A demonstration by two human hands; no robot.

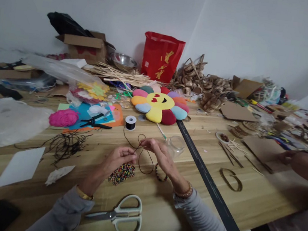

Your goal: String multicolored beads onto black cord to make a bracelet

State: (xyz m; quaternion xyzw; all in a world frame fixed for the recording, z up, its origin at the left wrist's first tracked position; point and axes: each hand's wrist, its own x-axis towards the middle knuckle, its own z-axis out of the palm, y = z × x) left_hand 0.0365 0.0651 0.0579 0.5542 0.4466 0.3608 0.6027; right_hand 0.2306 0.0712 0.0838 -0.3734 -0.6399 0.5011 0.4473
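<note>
Head view: the L hand (121,158) has thumb + fingers pinched narrow on the black cord (145,173), just above a pile of multicolored beads (121,174). The R hand (162,156) comes in from the other side, fingers close together & pointing at the L ones; the cord meets its fingertips, but can't tell how firmly they grip it. So the cord lies at & btwn the 2 sets of fingertips, w/ 1 big loop hanging below the R fingers, 1 small curl above, & a length running up to the white spool (131,119) standing beyond the hands.

A beaded strand (159,178) lies on the table (163,217) under the R wrist. Scissors w/ pale handles (122,216) lie nearer the wearer, blades pointing L. A clear glass jar (176,147) stands just past the R hand; behind it, a smiling flower cushion (158,103).

L side: tangled black cords (67,144), a pink yarn ball (63,118), black-handled snips (93,122) on colored sheets, & a white paper sheet (20,168). Far back, a red bag (161,57) stands nr the wall, w/ small woven baskets (193,77) heaped to its R. Far R, a co-worker's hand (287,157) is at a cardboard piece (263,149); its fingers' state: can't tell.
</note>
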